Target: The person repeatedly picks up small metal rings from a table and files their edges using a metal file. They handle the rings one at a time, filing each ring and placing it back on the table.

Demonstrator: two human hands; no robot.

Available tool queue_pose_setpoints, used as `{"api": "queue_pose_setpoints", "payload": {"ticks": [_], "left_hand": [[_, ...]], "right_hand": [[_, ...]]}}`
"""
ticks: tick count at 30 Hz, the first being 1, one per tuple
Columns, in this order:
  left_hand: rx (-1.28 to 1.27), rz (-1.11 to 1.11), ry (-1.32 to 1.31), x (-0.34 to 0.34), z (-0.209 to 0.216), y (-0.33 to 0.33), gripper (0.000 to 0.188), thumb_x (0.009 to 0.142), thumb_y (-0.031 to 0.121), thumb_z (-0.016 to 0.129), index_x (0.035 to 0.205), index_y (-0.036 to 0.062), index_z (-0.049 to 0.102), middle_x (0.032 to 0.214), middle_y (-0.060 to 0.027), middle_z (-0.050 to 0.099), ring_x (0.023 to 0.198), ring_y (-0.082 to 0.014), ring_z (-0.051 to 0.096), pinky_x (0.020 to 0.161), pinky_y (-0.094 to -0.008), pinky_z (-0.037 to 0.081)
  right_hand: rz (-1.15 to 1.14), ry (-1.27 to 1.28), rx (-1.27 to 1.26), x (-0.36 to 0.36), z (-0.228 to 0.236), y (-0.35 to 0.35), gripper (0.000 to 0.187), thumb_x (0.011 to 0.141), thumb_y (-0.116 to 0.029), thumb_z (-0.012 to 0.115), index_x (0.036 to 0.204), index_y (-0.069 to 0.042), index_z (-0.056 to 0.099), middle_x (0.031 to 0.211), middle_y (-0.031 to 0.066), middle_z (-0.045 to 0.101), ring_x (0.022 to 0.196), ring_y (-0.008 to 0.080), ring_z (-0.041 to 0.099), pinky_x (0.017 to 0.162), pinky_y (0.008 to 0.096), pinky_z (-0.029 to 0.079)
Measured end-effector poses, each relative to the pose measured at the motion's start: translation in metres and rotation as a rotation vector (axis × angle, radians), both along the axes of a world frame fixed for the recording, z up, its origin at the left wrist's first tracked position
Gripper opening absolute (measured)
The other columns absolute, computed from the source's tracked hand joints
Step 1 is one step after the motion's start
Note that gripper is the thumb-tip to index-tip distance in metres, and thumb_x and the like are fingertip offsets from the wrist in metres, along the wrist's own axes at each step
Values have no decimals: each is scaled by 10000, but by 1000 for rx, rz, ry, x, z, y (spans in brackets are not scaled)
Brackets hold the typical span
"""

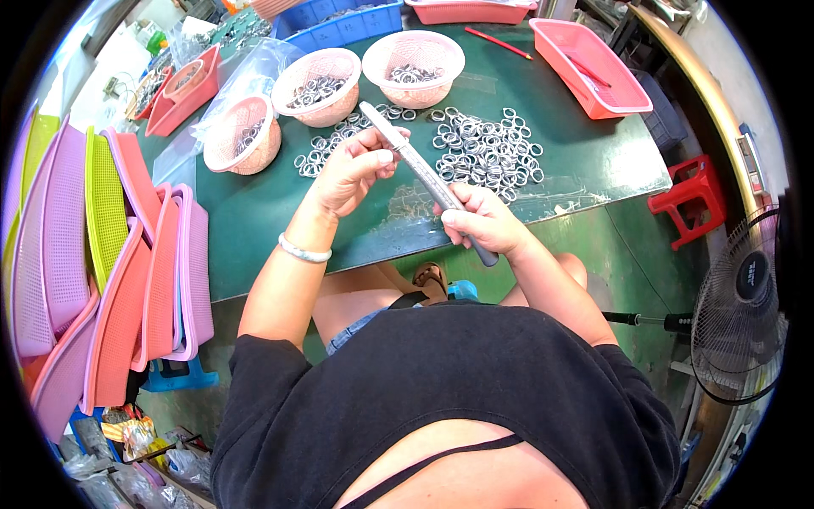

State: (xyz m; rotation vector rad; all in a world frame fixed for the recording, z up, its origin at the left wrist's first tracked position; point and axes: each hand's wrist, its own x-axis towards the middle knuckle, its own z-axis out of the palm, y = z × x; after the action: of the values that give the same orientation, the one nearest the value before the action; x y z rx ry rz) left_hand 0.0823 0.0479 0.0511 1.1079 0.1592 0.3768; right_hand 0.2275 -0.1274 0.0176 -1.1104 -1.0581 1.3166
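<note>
Ring (398,148) around a tapered mandrel (426,176)
Right hand (482,220) grasps the near-end handle (486,255); left hand (356,173) pinches at the ring, best kept square and eased on lightly.

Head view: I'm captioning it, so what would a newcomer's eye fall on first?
Likely the long grey rod, slanting between the left hand and the right hand near the middle. Next, the loose silvery rings spread on the green table just beyond the right hand. Then the bright stack of pink, purple and green baskets along the left edge.
</note>
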Motion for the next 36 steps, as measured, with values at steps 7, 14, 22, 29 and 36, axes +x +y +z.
{"api": "queue_pose_setpoints", "payload": {"ticks": [7, 14, 22, 29, 36], "left_hand": [[157, 167, 15, 8, -4, -2, 185, 787, 65, 609, 962, 7, 595, 854, -8, 591, 718, -57, 478, 642, -197, 387], [-29, 244, -149, 11, -5, 15, 120, 811, 92, 580, 901, 12, 577, 777, -15, 561, 676, -92, 482, 632, -225, 398], [522, 1148, 73, -45, 24, 107, 320, 773, 145, 613, 1022, -42, 534, 837, -92, 591, 793, -199, 575, 726, -302, 457], [1260, 802, 426, -35, -15, 66, 163, 692, 126, 648, 838, 60, 614, 811, -89, 579, 740, -229, 557, 678, -334, 447], [1534, 514, 619, 10, -35, 26, 132, 690, 151, 646, 764, 47, 611, 803, -104, 528, 805, -289, 525, 691, -359, 429]], "right_hand": [[-15, 31, 4, 1, 1, 2, 226, 817, -214, 553, 928, -21, 512, 595, 11, 516, 492, 55, 459, 444, 184, 365], [3, 18, -4, 2, -1, 0, 223, 816, -216, 557, 923, -24, 518, 593, 3, 515, 497, 51, 469, 446, 183, 370], [8, 22, 8, 3, -1, -1, 212, 815, -205, 549, 924, -26, 517, 597, 1, 517, 501, 54, 475, 447, 184, 375], [2, 75, 27, 3, -3, 1, 210, 826, -237, 555, 899, -41, 536, 600, -10, 513, 504, 48, 462, 458, 189, 369], [-18, 66, 36, 4, -4, -1, 212, 815, -222, 558, 909, -35, 520, 583, 13, 517, 484, 59, 455, 437, 188, 366]]}}
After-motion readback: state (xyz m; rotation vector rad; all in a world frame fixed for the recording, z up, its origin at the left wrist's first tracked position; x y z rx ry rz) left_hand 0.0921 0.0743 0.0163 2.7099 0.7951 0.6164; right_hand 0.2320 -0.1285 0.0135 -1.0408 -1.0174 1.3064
